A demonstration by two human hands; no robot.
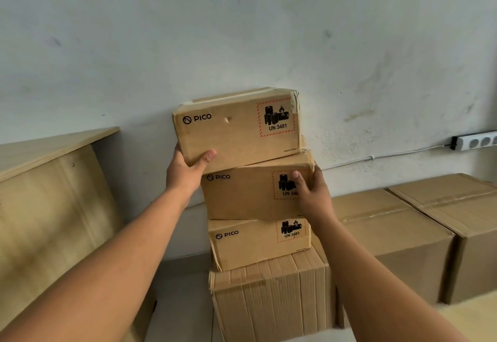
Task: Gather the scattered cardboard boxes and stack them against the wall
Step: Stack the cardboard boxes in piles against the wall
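Nearly done, I judge: my left hand (185, 172) grips the top box (236, 126) skewed on the wall stack, right hand (312, 193) fingers steadying the second box (242, 196).

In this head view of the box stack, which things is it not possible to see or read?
- Middle PICO box: the UN number's last digit, covered by the right hand.
- Top PICO box: its underside, where the left hand grips its lower left corner.
- Power strip: cut off by the right edge.
- Bottom corrugated box: base out of frame.
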